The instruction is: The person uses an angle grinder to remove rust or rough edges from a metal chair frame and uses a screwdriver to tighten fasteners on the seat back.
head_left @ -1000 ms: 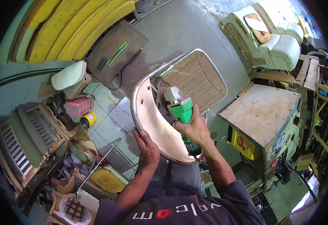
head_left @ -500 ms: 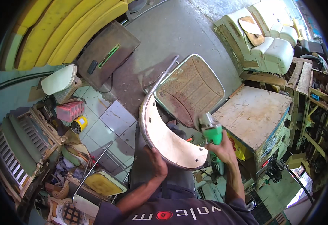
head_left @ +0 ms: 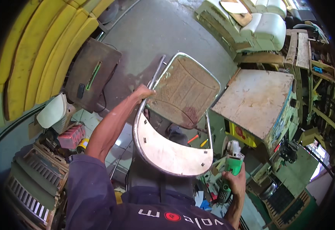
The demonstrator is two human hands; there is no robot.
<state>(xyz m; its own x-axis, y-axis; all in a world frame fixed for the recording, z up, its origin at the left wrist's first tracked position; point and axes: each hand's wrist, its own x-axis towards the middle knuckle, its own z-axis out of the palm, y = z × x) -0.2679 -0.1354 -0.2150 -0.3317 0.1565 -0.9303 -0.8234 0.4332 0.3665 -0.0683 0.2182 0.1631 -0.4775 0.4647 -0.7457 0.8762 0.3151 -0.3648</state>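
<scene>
A metal-framed chair stands tilted in front of me, with a worn brown seat (head_left: 186,90) and a curved pale back panel (head_left: 171,156) dotted with small dark clips. My left hand (head_left: 144,92) is closed around the chair's tubular frame (head_left: 135,132), beside the seat's left edge. Off to the right of the back panel, my right hand (head_left: 236,181) grips a green angle grinder (head_left: 234,164) by its body. The grinder's metal head points away from me and is apart from the chair.
A wooden-topped cabinet (head_left: 255,99) stands close on the right, and a pale sofa (head_left: 267,32) lies behind it. Yellow foam slabs (head_left: 33,50) lean at the upper left near a brown box-like table (head_left: 91,76). An orange-handled tool (head_left: 193,138) lies beyond the back panel.
My left hand has gone from the back panel's lower left edge up to the frame by the seat. The grinder has moved away from the chair, down and to the right.
</scene>
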